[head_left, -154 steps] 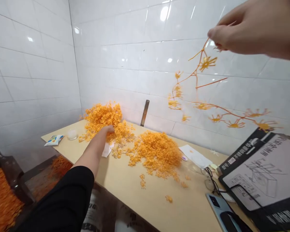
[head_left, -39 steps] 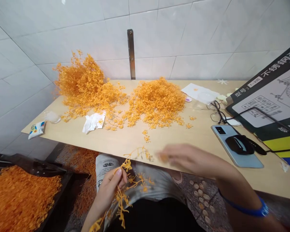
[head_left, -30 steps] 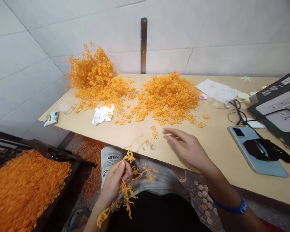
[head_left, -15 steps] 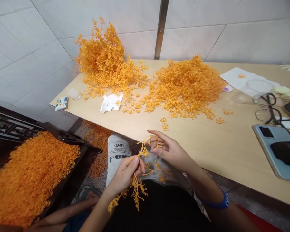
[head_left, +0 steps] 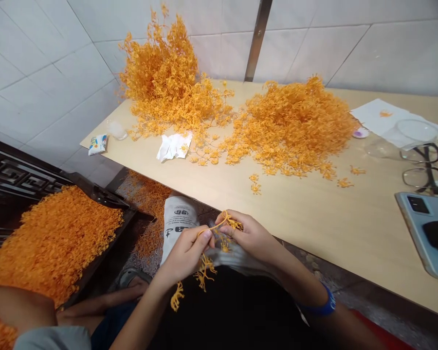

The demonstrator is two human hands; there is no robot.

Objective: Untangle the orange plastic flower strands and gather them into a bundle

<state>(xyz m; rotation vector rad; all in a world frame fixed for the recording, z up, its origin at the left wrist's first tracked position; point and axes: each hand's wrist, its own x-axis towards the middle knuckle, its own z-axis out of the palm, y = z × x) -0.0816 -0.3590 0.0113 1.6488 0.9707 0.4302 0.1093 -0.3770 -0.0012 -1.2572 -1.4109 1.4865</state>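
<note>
My left hand (head_left: pixel 190 250) is closed, thumb and fingers pinching an orange plastic flower sprig (head_left: pixel 205 273) whose spidery branches dangle beneath it. A bare curved stem runs across the small gap to my right hand (head_left: pixel 253 236), which is also closed, its thumb and fingers gripping the sprig's other end. Orange flower heads poke out around the right fingers, partly hidden by them. Past my hands on the table lie a loose heap of orange flower pieces (head_left: pixel 295 129) and, to its left, a taller pile of branched orange sprigs (head_left: pixel 164 82).
The table (head_left: pixel 332 223) holds a phone (head_left: pixel 419 214), glasses (head_left: pixel 423 170), a crumpled tissue (head_left: pixel 173 147) and a small packet (head_left: pixel 97 145). Below left, another person's legs (head_left: pixel 98 304) are beside a bench heaped with orange pieces (head_left: pixel 54 238). A white sack (head_left: pixel 177 218) stands under the table edge.
My right hand has come down and closed on the sprig, with the stem now stretched between both hands. The view has shifted slightly, and more of the other person shows at lower left.
</note>
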